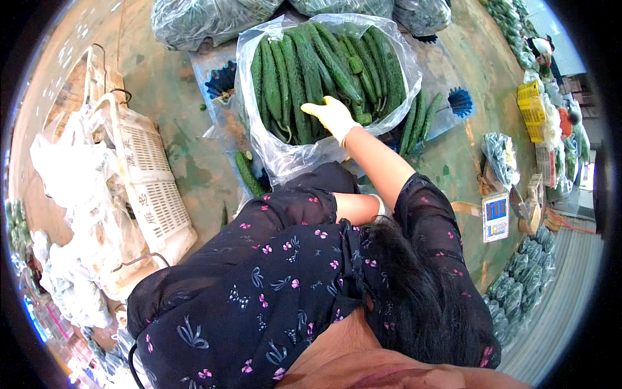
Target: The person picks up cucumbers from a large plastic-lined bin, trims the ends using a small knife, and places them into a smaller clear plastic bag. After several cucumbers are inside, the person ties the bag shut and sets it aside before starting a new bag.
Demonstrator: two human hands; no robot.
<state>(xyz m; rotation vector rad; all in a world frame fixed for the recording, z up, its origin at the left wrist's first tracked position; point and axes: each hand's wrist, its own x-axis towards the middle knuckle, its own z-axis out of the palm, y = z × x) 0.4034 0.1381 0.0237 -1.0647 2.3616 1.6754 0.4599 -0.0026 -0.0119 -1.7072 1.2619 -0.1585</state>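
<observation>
A clear plastic bag point(285, 163) stands wide open in front of me, filled with long green cucumbers point(293, 71) lying side by side. My right hand point(335, 117), in a pale yellow glove, rests on the cucumbers near the bag's near edge. Its visible fingers are apart and nothing shows in its grasp. My left forearm crosses under my right arm; only a bit of the gloved left hand point(382, 206) shows at the wrist, and its fingers are hidden. Loose cucumbers point(421, 122) lie right of the bag, and another cucumber point(247, 174) lies to its left.
Filled plastic bags point(210, 23) sit beyond the open one. On the left stands a cream plastic crate point(155, 185) beside crumpled clear plastic point(81, 175). A scale display point(495, 217) stands at right, near bagged produce point(525, 272) and a yellow crate point(531, 110). Other people are at far right.
</observation>
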